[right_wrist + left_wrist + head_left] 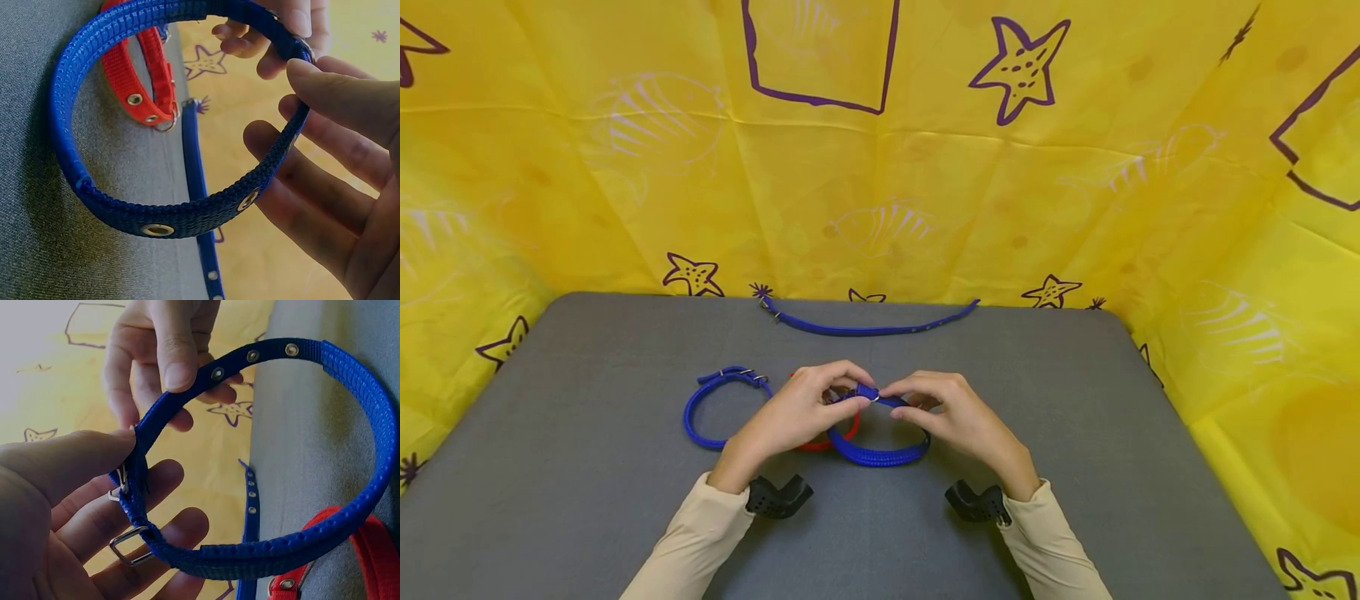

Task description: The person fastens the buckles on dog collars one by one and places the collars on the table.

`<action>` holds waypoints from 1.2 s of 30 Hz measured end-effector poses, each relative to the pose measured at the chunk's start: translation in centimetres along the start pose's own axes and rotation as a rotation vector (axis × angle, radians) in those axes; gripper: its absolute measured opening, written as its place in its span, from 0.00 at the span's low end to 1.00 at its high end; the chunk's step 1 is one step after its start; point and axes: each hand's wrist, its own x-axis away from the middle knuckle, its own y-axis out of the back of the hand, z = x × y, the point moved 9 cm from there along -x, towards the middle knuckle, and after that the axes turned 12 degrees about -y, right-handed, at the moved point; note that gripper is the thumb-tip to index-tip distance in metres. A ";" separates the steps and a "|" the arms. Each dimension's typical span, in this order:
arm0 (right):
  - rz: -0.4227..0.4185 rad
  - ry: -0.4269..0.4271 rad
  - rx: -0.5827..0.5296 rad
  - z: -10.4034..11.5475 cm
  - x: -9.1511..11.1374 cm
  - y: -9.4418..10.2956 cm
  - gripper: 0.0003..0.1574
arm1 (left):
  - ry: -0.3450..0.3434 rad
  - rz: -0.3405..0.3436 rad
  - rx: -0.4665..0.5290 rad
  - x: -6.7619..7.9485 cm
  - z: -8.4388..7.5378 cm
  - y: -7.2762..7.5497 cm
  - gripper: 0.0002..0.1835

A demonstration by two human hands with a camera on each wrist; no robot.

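Observation:
Both hands hold a blue collar bent into a loop above the table. My left hand pinches its buckle end between thumb and fingers; the metal buckle and a D-shaped ring show in the left wrist view. With thumb and fingertips, my right hand grips the strap end, which has metal eyelets. The strap end meets the buckle between the two hands. Behind the left hand lies a red collar, fastened in a loop and partly hidden in the head view.
A second blue collar, closed in a loop, lies left of the left hand. Another blue collar is stretched out along the back of the grey table. A yellow patterned cloth hangs behind and at both sides.

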 end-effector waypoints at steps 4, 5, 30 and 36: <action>-0.003 0.003 0.006 -0.1 0.0 0.0 0.15 | 0.013 0.023 -0.029 0.1 0.1 0.1 0.13; -0.005 0.003 0.009 -0.1 0.0 0.0 0.15 | 0.021 0.029 -0.039 0.1 0.2 0.1 0.13; 0.011 -0.016 0.042 -0.3 -0.1 0.0 0.20 | 0.031 0.043 0.077 0.3 0.2 0.4 0.10; 0.027 -0.008 0.065 0.0 0.1 -0.3 0.19 | 0.029 0.044 0.077 0.3 0.0 0.2 0.10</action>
